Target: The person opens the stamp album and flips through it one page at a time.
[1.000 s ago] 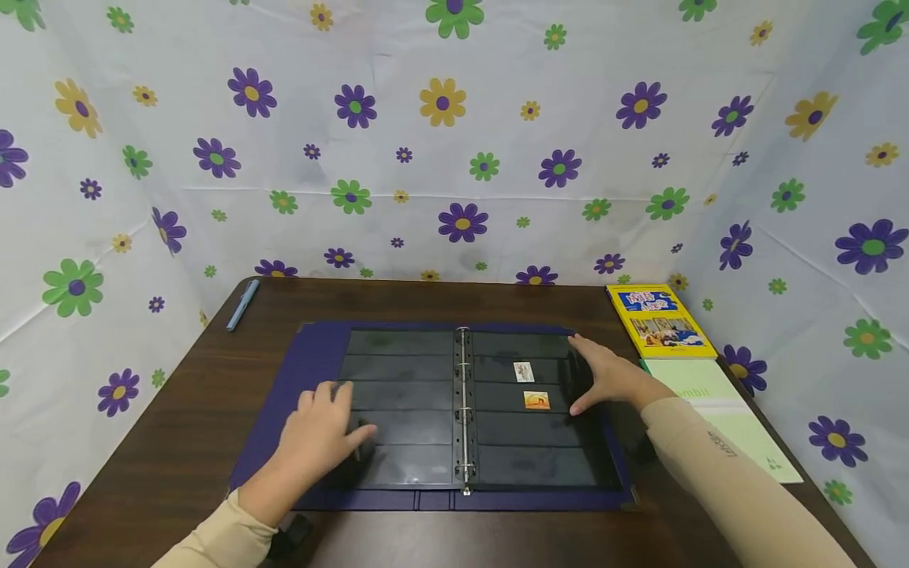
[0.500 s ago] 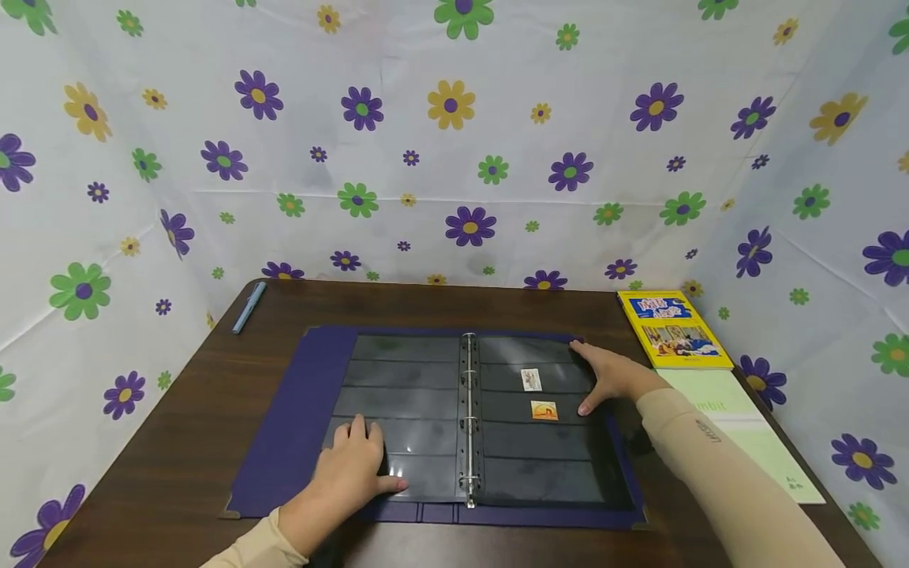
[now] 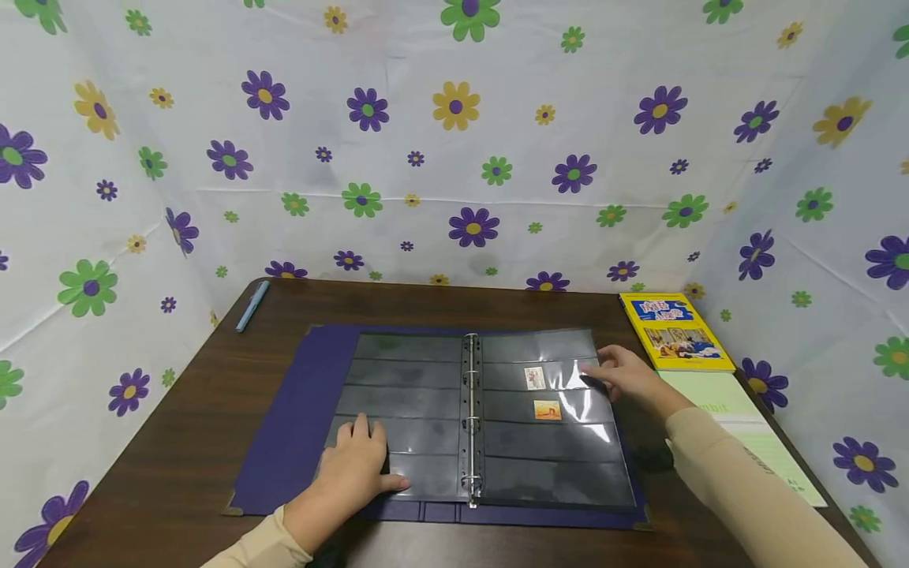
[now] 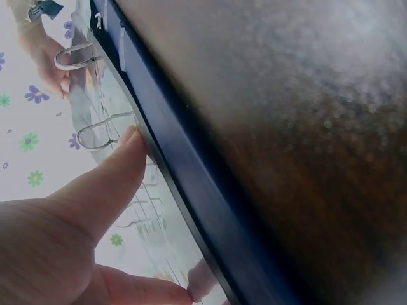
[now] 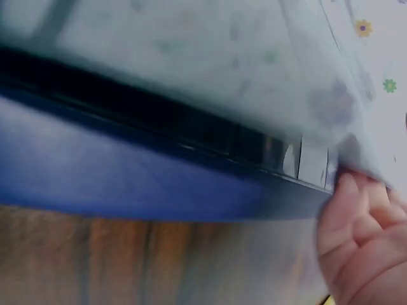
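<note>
A dark-blue stamp album (image 3: 284, 418) lies open on the table, with metal rings (image 3: 471, 394) down its middle. Its right black pocket page (image 3: 550, 477) carries two small stamps, a pale one (image 3: 535, 378) and an orange one (image 3: 548, 410). My right hand (image 3: 628, 380) pinches that page's outer edge, which is raised off the cover; the right wrist view shows the gap beneath the lifted page (image 5: 191, 70). My left hand (image 3: 355, 464) rests on the lower part of the left page (image 3: 408, 394), its thumb stretched toward the rings.
A yellow book (image 3: 675, 335) lies at the right back of the brown table (image 3: 426, 306). In front of it is a pale green pad (image 3: 774, 465), partly behind my right sleeve. A blue pen (image 3: 252, 306) lies at the left back. Flowered cloth hangs around.
My left hand has moved right and nearer onto the left page and rests there. My right hand has gone from spread over the page edge to pinching it, and the page has risen.
</note>
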`<action>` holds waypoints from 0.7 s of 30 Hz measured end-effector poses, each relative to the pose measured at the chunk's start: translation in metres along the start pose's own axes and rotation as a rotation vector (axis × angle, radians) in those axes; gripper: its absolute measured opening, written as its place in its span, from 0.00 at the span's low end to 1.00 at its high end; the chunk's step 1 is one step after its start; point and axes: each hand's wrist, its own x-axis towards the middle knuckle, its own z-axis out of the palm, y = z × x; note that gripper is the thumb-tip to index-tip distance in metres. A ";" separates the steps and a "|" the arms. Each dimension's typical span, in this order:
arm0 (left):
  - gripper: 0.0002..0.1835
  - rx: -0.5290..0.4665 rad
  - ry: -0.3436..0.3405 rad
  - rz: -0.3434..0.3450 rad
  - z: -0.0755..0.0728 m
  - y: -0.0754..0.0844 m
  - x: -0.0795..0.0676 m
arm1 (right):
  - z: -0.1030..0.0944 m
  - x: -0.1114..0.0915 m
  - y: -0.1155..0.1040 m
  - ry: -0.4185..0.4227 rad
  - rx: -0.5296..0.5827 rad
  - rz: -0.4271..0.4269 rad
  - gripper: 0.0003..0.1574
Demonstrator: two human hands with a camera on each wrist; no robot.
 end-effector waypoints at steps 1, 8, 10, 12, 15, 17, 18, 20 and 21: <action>0.50 0.000 0.000 -0.002 0.000 0.000 0.000 | -0.001 -0.003 0.001 -0.025 0.036 0.012 0.30; 0.51 0.009 0.012 0.001 -0.001 -0.002 0.001 | -0.011 -0.012 -0.013 -0.155 0.222 0.023 0.20; 0.51 0.007 0.007 0.004 -0.002 -0.002 0.001 | -0.014 -0.012 -0.027 -0.154 0.256 0.023 0.19; 0.51 0.003 0.000 0.002 -0.002 -0.001 0.001 | -0.018 -0.013 -0.043 -0.148 0.257 -0.004 0.19; 0.51 -0.008 -0.027 -0.007 -0.003 -0.001 0.001 | -0.021 -0.014 -0.070 -0.151 0.276 -0.038 0.19; 0.51 -0.012 -0.056 -0.015 -0.004 0.000 0.003 | -0.022 -0.016 -0.090 -0.145 0.282 -0.060 0.20; 0.50 -0.012 -0.069 -0.018 -0.006 0.000 0.004 | -0.021 -0.017 -0.099 -0.140 0.287 -0.070 0.19; 0.48 -0.005 -0.091 -0.023 -0.011 0.001 0.007 | -0.020 -0.017 -0.116 -0.124 0.291 -0.093 0.18; 0.47 0.001 -0.092 -0.017 -0.015 0.002 0.008 | -0.020 -0.018 -0.124 -0.114 0.283 -0.102 0.18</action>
